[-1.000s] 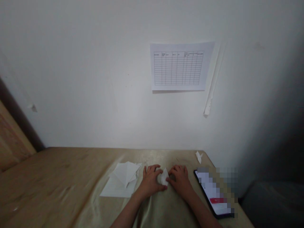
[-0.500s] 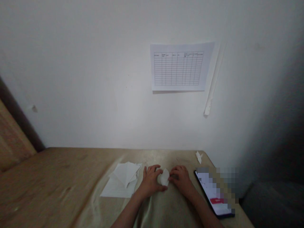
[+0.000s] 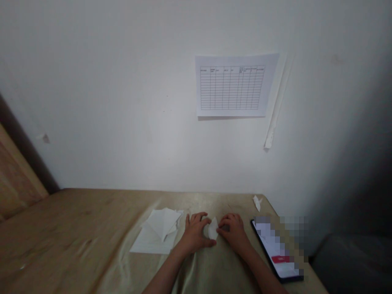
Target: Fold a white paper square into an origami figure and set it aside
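A small folded white paper (image 3: 213, 229), pointed at the top, lies between my two hands on the brownish-gold table covering. My left hand (image 3: 196, 231) curves around its left side, index finger at the upper left edge and thumb at the lower end, steadying it. From the right, my right hand (image 3: 233, 229) pinches the paper's edge between thumb and fingers, the other fingers curled. Left of my left hand, a folded white sheet (image 3: 162, 223) with a pointed flap rests on a flat stack of white paper (image 3: 147, 243).
A phone (image 3: 277, 253) with a lit, partly pixelated screen lies right of my right arm. Near the table's back right corner is a small folded white paper piece (image 3: 257, 203). A printed table sheet (image 3: 232, 85) hangs on the white wall (image 3: 122, 102) behind.
The folded paper between my hands looks narrower, its right edge turned a little. Both hands stay almost in place; the camera view has shifted slightly.
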Demonstrator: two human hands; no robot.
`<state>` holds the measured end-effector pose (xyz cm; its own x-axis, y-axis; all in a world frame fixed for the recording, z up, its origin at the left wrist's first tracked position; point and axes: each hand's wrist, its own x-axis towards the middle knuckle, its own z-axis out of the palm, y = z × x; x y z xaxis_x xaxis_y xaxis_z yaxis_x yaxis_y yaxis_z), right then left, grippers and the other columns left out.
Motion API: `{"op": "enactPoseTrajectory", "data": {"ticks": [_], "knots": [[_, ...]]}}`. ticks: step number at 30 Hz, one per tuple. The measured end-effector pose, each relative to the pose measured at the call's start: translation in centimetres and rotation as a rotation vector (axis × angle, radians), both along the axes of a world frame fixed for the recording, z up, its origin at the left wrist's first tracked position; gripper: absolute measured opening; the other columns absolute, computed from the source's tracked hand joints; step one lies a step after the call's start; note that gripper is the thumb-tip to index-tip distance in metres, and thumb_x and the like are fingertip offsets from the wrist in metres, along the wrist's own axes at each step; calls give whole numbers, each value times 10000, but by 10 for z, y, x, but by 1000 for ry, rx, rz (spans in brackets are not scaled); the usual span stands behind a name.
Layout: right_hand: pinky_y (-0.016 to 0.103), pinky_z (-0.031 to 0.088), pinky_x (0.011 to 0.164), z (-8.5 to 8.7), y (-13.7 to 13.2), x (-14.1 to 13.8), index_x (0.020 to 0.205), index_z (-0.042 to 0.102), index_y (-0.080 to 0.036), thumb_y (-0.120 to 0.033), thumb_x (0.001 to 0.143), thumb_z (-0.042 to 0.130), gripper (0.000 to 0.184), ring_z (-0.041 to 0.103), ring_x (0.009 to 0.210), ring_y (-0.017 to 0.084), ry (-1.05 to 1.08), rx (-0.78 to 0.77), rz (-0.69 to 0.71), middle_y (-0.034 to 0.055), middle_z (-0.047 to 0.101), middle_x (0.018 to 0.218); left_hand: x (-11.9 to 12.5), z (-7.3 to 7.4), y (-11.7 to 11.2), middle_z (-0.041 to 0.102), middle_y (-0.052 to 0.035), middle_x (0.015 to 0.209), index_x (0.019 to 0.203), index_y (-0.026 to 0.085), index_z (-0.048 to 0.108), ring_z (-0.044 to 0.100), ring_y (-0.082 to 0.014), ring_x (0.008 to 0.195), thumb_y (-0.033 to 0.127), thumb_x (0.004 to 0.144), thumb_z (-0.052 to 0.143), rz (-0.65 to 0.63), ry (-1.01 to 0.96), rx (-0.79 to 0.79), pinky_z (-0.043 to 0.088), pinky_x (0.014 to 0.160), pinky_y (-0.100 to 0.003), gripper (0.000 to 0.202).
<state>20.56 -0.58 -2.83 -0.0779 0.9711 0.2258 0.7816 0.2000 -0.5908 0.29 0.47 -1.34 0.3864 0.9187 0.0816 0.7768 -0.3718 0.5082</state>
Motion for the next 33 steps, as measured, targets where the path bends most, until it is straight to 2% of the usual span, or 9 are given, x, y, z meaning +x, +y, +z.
{"op": "enactPoseTrajectory", "data": {"ticks": [11, 17, 22, 28, 33], "knots": [[393, 351, 1020, -5, 4, -2, 723, 741, -261, -282, 740, 741, 27, 535, 1092, 260, 50, 15, -55, 41, 696, 990, 0, 1, 0, 516, -68, 1443, 1165, 339, 654, 392, -346, 1390, 503, 522, 878, -2, 0, -1, 20, 1184, -655, 700], [370, 370, 993, -3, 8, 2, 751, 763, -284, -278, 762, 738, 28, 532, 1111, 254, 23, -20, -25, 36, 702, 1013, 0, 1, 1, 507, -85, 1461, 1176, 315, 657, 390, -372, 1395, 530, 529, 863, 10, 22, -8, 53, 1189, -647, 712], [391, 347, 1022, -3, 6, 2, 814, 770, -301, -305, 796, 708, 64, 517, 1126, 256, 31, 9, 2, 38, 687, 1045, 0, -2, 2, 513, -90, 1458, 1187, 310, 655, 395, -380, 1389, 548, 527, 860, 14, 6, -5, 48, 1189, -648, 731], [387, 332, 1041, 1, 0, -1, 804, 769, -311, -337, 815, 705, 70, 500, 1143, 247, 45, 52, 18, 33, 675, 1062, 4, -3, 1, 622, -54, 1339, 938, 274, 717, 493, -319, 1308, 481, 701, 791, 77, -109, 46, 105, 1179, -640, 324], [386, 310, 1061, 0, 1, -2, 784, 767, -310, -403, 796, 746, 96, 491, 1159, 248, 24, 37, 42, 25, 670, 1090, 10, 0, 2, 677, -34, 1272, 905, 281, 742, 537, -303, 1258, 410, 741, 784, 125, -177, 83, 150, 1165, -632, 213]]}}
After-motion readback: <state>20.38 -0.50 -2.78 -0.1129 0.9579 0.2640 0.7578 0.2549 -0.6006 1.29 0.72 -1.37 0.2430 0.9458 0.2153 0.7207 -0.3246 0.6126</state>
